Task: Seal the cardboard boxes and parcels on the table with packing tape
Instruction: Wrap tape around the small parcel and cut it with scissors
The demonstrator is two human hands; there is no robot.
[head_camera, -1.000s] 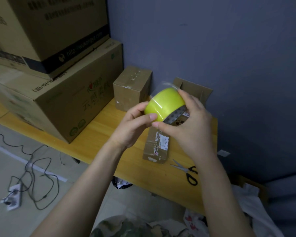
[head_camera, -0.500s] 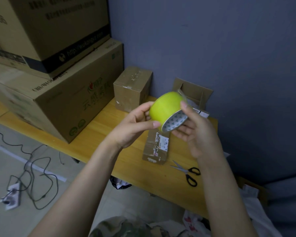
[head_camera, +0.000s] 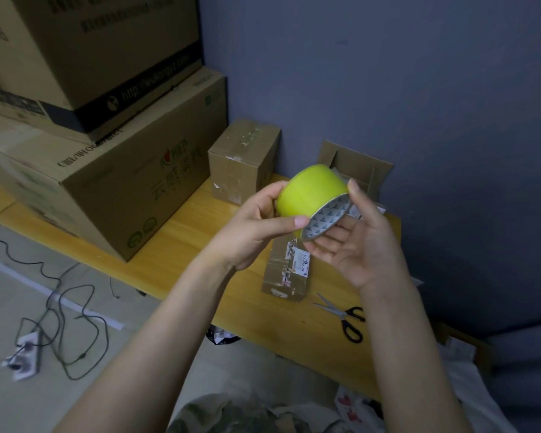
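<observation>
Packing tape [head_camera: 310,195], a yellow-green roll, sits raised above the wooden table [head_camera: 181,251], pinched by the left hand [head_camera: 250,232] between thumb and fingers. Right hand [head_camera: 359,242] lies open-palmed just beside it, one fingertip touching its rim.

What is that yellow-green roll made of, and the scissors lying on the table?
The roll of packing tape looks like smooth, slightly glossy plastic film wound on a core with a printed, probably cardboard lining. The scissors have pale blades that look like bare metal and black handles, likely plastic. The table looks like yellowish wood, with visible grain.
</observation>
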